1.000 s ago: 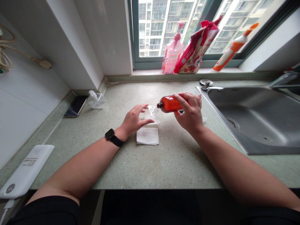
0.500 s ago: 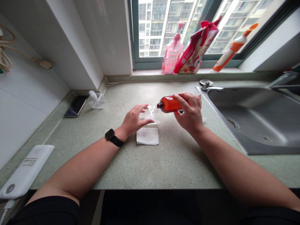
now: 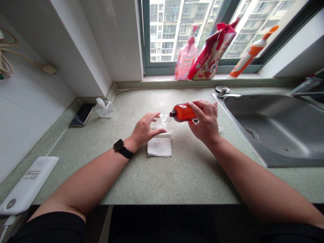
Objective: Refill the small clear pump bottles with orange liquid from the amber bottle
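My left hand (image 3: 146,127) grips a clear plastic pouch (image 3: 165,125), with the thumb on its near edge and the fingers at its far edge. A black watch sits on that wrist. Closed around an amber bottle (image 3: 182,112), my right hand (image 3: 205,119) keeps it tipped nearly level, its uncapped neck pointing left at the pouch's opening. Whether liquid is flowing I cannot tell. Just in front of the pouch lies a folded white tissue (image 3: 159,147) on the speckled counter (image 3: 162,179). A small clear object, partly hidden, shows behind my right wrist.
At the back left are a phone (image 3: 82,114) and another clear pouch (image 3: 104,108). A white power bank (image 3: 29,184) lies front left. To the right is a steel sink (image 3: 278,131). A pink pump bottle (image 3: 186,60), a red bag (image 3: 212,55) and an orange-white bottle (image 3: 249,57) line the windowsill.
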Available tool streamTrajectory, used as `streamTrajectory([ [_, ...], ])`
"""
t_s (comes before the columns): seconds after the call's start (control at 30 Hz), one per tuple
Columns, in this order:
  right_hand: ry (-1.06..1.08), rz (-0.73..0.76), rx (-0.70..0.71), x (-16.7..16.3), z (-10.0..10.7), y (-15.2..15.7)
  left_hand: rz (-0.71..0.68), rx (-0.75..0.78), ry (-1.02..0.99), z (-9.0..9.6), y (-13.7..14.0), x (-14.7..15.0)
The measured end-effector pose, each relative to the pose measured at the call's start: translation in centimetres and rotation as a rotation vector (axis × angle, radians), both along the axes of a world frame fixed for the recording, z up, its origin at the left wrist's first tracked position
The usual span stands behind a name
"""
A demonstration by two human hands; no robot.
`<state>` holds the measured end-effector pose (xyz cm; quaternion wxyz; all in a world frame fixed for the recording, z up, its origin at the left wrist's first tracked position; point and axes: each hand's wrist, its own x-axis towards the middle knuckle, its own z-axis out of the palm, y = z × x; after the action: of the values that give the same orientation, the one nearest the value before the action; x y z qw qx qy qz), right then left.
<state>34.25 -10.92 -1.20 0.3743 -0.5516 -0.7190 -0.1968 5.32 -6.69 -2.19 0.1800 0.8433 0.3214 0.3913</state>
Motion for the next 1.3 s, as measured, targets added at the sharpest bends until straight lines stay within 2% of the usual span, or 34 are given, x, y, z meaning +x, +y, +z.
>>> streamTrajectory([
  [1.3, -0.027, 0.003, 0.035, -0.01, 0.1, 0.04, -0.009, 0.044, -0.013, -0.06, 0.07, 0.04],
])
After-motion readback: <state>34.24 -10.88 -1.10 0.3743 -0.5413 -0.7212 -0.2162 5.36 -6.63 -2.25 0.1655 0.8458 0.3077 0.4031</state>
